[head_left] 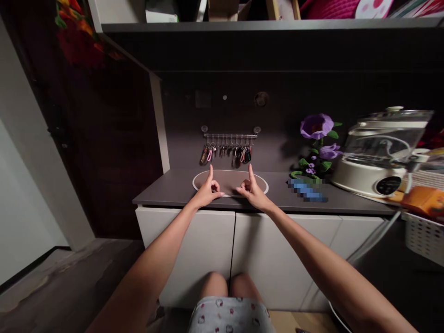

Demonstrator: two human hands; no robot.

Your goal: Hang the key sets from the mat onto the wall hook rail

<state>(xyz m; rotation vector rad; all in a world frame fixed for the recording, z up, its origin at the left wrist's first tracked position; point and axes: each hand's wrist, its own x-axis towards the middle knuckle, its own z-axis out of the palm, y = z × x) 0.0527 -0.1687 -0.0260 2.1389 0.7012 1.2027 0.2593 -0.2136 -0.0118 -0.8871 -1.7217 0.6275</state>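
Both hands are raised over the front of an oval mat [229, 178] with a pale rim, which lies on the dark counter. My left hand [208, 188] holds nothing; its index finger points up, its thumb reaches inward and the other fingers curl. On the right, my right hand [253, 188] mirrors that pose, also with nothing in it. A gap separates the two thumbs. Behind the hands, a clear hook rail [231, 135] on the back wall carries several keys and key rings [224, 151].
Purple crocheted flowers [316, 126] and a blurred blue item [307, 190] are on the counter at right. Further right are a cream appliance [371, 157] and a white basket [425, 236]. A shelf [243, 27] overhangs the counter. White cabinet doors [204, 245] are below.
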